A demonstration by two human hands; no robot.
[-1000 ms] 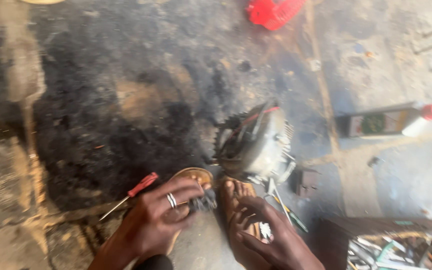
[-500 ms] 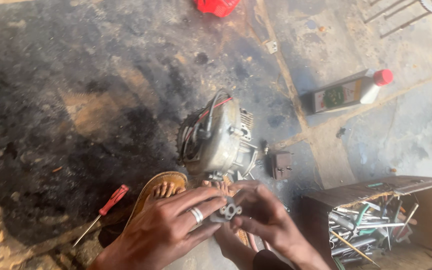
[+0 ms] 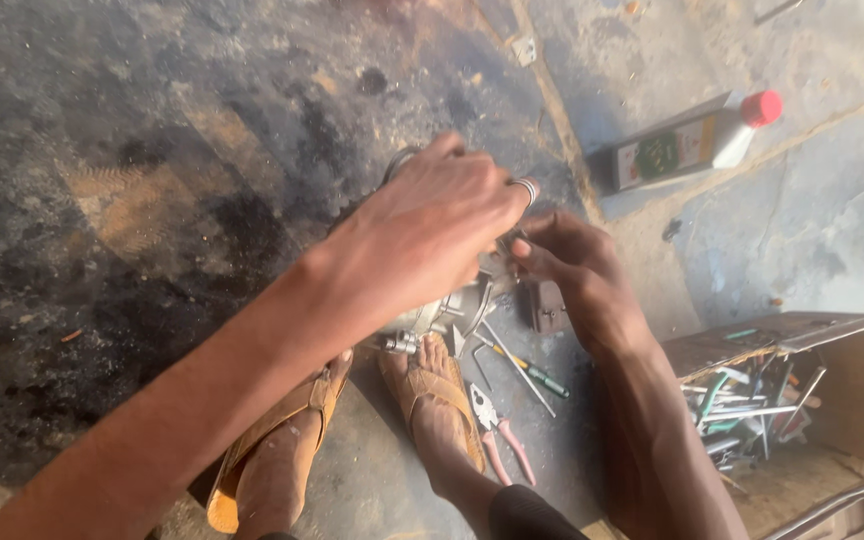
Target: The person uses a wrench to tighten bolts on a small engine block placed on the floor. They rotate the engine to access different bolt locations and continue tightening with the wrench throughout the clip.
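Left hand [image 3: 430,232] clamped over the small metal engine [image 3: 439,312] on the oily floor [image 3: 152,200] by the sandalled feet [image 3: 442,405], right hand [image 3: 574,262] pinching something at its side, which I reckon could slip into the loose pliers [image 3: 499,432] and screwdriver [image 3: 532,372].

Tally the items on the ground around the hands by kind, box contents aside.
Engine part: 1
Bottle: 1
Pliers: 1
Screwdriver: 1
Tool box: 1
Small dark block: 1
Sandals: 2
Total: 8
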